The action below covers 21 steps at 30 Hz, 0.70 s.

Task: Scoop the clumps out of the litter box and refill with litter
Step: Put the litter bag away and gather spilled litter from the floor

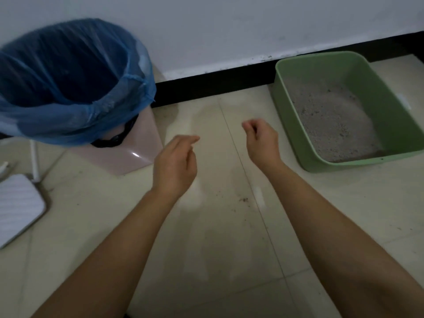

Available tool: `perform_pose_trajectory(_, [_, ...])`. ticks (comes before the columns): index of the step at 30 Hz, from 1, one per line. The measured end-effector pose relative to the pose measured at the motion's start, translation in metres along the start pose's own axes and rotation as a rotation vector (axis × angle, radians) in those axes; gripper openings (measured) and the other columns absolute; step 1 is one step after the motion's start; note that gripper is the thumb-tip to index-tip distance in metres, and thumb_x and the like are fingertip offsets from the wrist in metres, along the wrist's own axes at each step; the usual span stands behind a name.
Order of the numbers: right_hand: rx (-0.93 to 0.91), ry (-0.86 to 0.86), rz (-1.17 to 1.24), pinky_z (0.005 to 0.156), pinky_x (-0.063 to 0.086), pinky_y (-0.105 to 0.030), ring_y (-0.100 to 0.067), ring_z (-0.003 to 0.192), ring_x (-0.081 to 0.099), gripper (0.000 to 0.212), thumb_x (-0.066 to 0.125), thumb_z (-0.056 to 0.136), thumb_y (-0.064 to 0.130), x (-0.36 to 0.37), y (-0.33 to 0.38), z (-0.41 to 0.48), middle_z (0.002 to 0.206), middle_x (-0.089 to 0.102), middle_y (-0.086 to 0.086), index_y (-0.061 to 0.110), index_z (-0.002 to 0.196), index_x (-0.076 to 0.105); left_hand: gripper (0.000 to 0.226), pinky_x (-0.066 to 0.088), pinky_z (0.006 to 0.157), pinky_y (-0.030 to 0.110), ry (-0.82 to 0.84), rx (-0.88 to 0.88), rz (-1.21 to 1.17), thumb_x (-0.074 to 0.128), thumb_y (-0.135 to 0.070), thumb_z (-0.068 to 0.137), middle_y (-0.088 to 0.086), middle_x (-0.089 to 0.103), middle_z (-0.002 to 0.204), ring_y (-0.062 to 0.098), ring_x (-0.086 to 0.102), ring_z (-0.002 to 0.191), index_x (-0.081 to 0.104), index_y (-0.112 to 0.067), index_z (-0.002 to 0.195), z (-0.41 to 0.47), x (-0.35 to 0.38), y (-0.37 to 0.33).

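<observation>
A green litter box [286, 92] stands on the floor at the right, against the wall, with grey litter [330, 120] spread over its bottom. A pink bin [128, 154] lined with a blue bag [68, 88] stands at the left. My left hand [175, 165] hovers over the floor between them, fingers loosely curled and empty. To its right, my right hand [260, 140] hangs just left of the litter box, fingers curled, nothing in it. No scoop is in view.
A white flat device [18, 205] with an upright antenna lies at the far left on the tiled floor [218, 249]. A few dark crumbs [244, 199] dot the tiles. A black skirting board [213, 86] runs along the white wall.
</observation>
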State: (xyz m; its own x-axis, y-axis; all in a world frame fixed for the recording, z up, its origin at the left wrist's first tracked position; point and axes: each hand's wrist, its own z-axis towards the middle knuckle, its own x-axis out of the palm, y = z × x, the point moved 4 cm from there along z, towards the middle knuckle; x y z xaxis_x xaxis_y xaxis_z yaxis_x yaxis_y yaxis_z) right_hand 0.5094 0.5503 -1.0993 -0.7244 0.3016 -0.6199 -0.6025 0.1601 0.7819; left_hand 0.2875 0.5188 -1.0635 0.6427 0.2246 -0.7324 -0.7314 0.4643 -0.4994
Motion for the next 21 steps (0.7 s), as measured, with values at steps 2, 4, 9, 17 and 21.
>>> perform_pose_trajectory(2, [-0.077,-0.026,0.114,0.071,0.031,-0.013,-0.011,0.087,0.053,0.023,0.052,0.102,0.024,0.002,0.060,0.026,0.095,0.062,0.001,0.008,0.108,0.067,0.022,0.035,0.081,0.001,-0.220,0.040,-0.029,0.053,0.002,0.090,0.009,0.068,0.095,0.009,0.056,0.085,0.067,-0.003,0.106,0.036,-0.046,-0.016])
perform_pose_trajectory(4, [-0.187,-0.064,0.205,0.072,0.035,-0.015,-0.010,0.088,0.054,0.021,0.052,0.101,0.021,0.009,0.125,0.043,0.093,0.060,0.005,0.008,0.105,0.068,0.021,0.041,0.079,0.011,-0.432,0.093,-0.054,0.050,0.002,0.089,0.011,0.067,0.089,0.014,0.060,0.082,0.067,0.000,0.101,0.064,-0.097,-0.024])
perform_pose_trajectory(9, [-0.582,0.117,0.193,0.087,0.046,-0.015,-0.011,0.097,0.063,0.019,0.056,0.095,0.009,0.041,0.260,0.038,0.102,0.069,0.004,0.011,0.106,0.071,0.032,0.040,0.091,0.018,-0.473,-0.167,0.172,0.041,-0.016,0.091,0.010,0.066,0.109,0.018,0.059,0.102,0.063,-0.008,0.113,0.108,-0.189,0.032])
perform_pose_trajectory(17, [-0.759,0.354,-0.491,0.069,0.036,-0.028,-0.018,0.083,0.056,0.039,0.041,0.105,0.039,0.078,0.294,0.034,0.086,0.059,-0.002,0.010,0.090,0.062,0.031,0.047,0.083,0.043,-0.174,-0.584,0.501,0.048,-0.029,0.092,0.020,0.067,0.107,0.042,0.059,0.101,0.068,-0.008,0.103,0.093,-0.214,0.100])
perform_pose_trajectory(21, [-0.703,0.470,-0.551,0.082,0.043,-0.020,-0.022,0.110,0.061,0.033,0.056,0.093,0.000,0.082,0.290,0.036,0.123,0.063,-0.004,0.013,0.121,0.068,0.036,0.042,0.069,0.038,-0.001,-0.582,0.545,0.055,-0.034,0.096,0.017,0.069,0.087,0.030,0.055,0.073,0.073,-0.007,0.082,0.096,-0.203,0.107])
